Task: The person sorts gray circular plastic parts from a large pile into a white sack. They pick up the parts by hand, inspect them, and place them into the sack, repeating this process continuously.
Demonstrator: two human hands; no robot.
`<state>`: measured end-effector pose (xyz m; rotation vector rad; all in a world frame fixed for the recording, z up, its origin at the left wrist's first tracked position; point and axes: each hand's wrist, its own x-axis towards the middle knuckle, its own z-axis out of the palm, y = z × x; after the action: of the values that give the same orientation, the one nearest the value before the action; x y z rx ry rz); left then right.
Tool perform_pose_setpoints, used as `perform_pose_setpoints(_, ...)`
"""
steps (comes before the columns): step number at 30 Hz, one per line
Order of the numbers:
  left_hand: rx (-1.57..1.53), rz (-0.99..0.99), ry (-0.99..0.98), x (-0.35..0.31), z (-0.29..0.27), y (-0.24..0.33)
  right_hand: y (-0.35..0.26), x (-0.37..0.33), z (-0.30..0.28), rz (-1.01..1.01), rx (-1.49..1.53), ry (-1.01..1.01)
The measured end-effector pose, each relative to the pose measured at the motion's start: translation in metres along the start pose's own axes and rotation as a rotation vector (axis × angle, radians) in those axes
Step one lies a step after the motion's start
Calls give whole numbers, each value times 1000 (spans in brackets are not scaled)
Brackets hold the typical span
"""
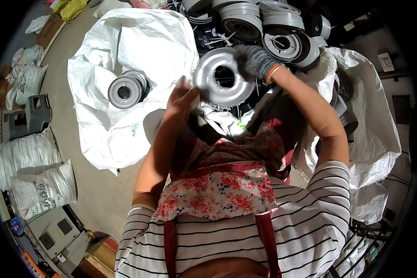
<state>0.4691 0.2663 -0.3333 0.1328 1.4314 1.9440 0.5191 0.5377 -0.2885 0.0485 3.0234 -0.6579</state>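
Note:
A silver-grey ring-shaped plastic part (209, 76) with a round hole in its middle is held up in front of me, slightly blurred. My left hand (183, 96), bare and a little smeared, grips its left rim with thumb and fingers. On the opposite rim, my right hand (255, 61) is closed in a dark grey knit glove with an orange cuff; its fingertips are partly hidden. Left of these hands, similar grey round parts (125, 91) rest on a big open white woven sack (102, 51).
Stacked grey round parts (242, 18) and black-and-white plastic scraps (213, 39) lie beyond my hands. Another white sack (373, 134) with round parts inside stands at right. Filled sacks (37, 167), a grey machine housing (38, 111) and a grey cabinet (55, 234) line the left side.

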Motion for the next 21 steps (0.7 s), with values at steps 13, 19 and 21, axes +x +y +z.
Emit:
perform_pose_setpoints(13,56,-50,102,-18,-15,16,62,-8,145,394,-308,-439)
perform_pose_setpoints(19,-17,-23,43,-15,-6,0,-25,0,50,380,143,-140)
perform_pose_setpoints(21,-96,-64,6,-17,0,-3,-60,-5,25,258,328,-129)
